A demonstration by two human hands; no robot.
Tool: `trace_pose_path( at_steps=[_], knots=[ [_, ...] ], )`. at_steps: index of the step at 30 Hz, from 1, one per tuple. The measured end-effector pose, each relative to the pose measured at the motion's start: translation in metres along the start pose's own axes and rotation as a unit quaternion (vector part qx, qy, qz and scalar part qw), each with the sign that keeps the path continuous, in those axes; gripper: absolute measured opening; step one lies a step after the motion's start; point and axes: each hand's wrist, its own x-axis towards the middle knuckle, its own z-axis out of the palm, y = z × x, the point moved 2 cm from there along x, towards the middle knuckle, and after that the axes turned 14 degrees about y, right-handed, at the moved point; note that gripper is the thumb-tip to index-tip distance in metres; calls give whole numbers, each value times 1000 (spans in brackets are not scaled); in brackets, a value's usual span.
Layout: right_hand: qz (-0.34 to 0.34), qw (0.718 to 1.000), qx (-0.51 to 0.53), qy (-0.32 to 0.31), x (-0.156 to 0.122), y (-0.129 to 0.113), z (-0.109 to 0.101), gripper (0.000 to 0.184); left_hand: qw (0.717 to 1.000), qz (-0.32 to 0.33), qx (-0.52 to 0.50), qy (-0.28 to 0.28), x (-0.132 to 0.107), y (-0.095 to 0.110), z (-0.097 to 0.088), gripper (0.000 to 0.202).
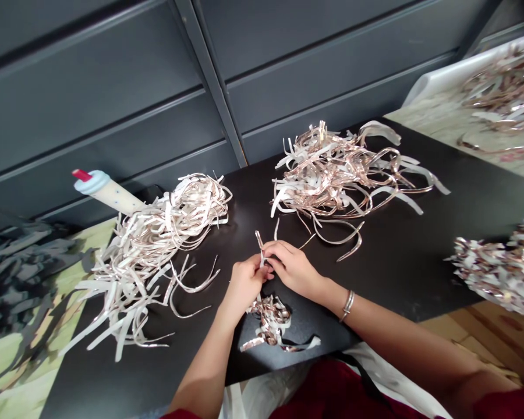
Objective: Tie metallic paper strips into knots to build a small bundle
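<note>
Both hands meet over the near middle of the black table, with a narrow shiny strip (259, 238) standing up between their fingers. My left hand (245, 283) is closed on the strip, and the fingertips of my right hand (292, 266) pinch it from the other side. Just below them lies a small heap of curled rose-gold and white strips (271, 320). A long pile of white and metallic strips (166, 238) spreads to the left of my hands. Another pile of rose-gold strips (332, 169) lies beyond them to the right.
A cup with a pale blue lid (100, 189) and a red straw end leans behind the left pile. Dark grey strips (17, 285) cover the surface at far left. A bunch of short shiny pieces (502, 267) sits at right. Grey panels (314, 58) border the black table (402, 256).
</note>
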Motion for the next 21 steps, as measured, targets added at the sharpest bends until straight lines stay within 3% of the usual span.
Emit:
trace_pose_path(
  at_steps=[5, 9, 12, 17, 21],
  knots=[
    [58, 998, 13, 7, 1, 7, -5, 23, 997, -58, -55, -9, 0, -5, 2, 29],
    [130, 988, 88, 12, 3, 10, -7, 23, 994, -38, -101, 4, 3, -9, 1, 49],
    [106, 986, 128, -18, 0, 4, -2, 32, 991, -28, -126, 40, 6, -12, -1, 46],
    [35, 993, 100, -57, -5, -3, 3, 45, 976, -62, -199, 60, 6, -14, 0, 34],
    [54, 987, 135, -68, -4, -1, -1, 51, 961, -83, -260, 54, 7, -13, 0, 32]
  ],
)
